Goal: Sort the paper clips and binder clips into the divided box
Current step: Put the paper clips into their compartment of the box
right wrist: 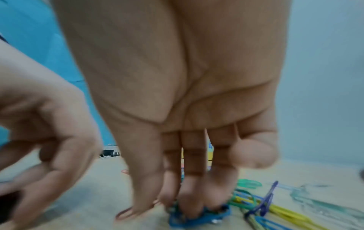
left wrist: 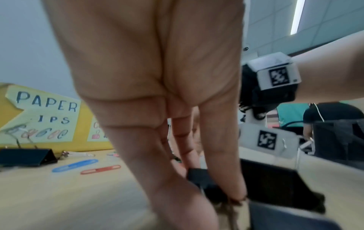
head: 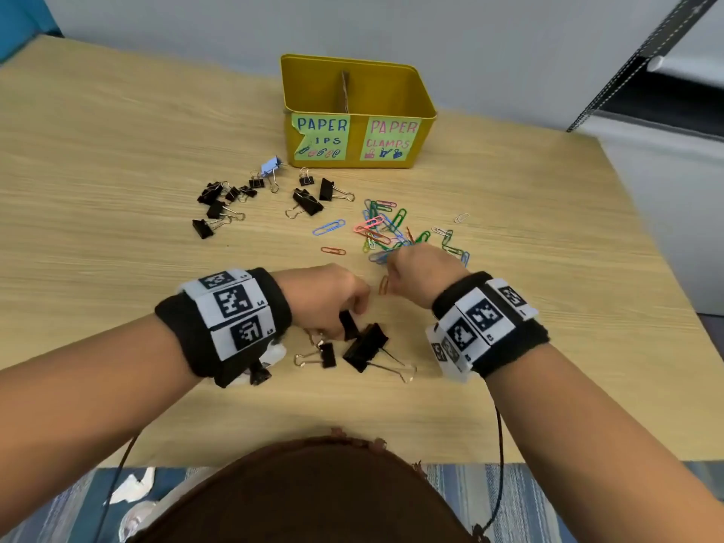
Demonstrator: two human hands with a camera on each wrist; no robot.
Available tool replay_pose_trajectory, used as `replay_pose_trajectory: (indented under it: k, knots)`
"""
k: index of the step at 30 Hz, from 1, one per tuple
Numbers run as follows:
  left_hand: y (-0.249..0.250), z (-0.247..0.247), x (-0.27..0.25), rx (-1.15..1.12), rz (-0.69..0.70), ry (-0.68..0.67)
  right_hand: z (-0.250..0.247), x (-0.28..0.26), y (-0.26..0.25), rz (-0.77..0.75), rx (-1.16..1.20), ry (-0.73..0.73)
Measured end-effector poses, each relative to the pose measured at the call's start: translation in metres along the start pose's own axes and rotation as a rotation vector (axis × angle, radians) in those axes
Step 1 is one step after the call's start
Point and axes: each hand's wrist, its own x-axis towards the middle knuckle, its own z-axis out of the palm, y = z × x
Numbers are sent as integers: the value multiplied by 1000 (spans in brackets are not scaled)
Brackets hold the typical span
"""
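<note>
The yellow divided box (head: pixel 425 111) stands at the table's far middle, labelled for paper clips on the left and paper clamps on the right. My left hand (head: pixel 344 319) pinches a black binder clip (head: pixel 348 326) just above the table; the left wrist view shows thumb and fingers closed on that binder clip (left wrist: pixel 201 179). My right hand (head: pixel 391 264) reaches down into the coloured paper clip pile (head: pixel 386 225). In the right wrist view its fingertips (right wrist: pixel 189 202) pinch blue paper clips (right wrist: pixel 199 217) against the table.
Several black binder clips (head: pixel 219 207) and a pale blue one (head: pixel 271 166) lie left of the box. Two more black clips (head: pixel 366 346) lie below my left hand. An orange paper clip (head: pixel 384 284) lies between my hands. The table's right edge (head: pixel 642 229) is close.
</note>
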Motion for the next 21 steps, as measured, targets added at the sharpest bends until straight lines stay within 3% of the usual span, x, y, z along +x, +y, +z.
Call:
replay_pose_trajectory:
  k: [3,5,8,12,17,19,21]
  knots:
    - [-8,-15,-15,-259,-8,-25,-11,1,8,-28,103,109]
    - [-24,-30,-31,-224,-56,53,-16,-5,13,-63,179,114]
    - [-54,-37,-54,-40,-229,-4,-22,-16,5,-155,205,23]
    - [-77,-24,-67,-6,-404,-157,-22,-21,-42,-410,173,-43]
    - [-94,-16,-73,-74,-448,-40,0,-17,-107,-727,124,-236]
    - [-98,-16,-75,-113,-451,-11,6,-11,-120,-747,102,-327]
    - [-99,-18,-73,-140,-440,-19,8,-1,-125,-707,68,-330]
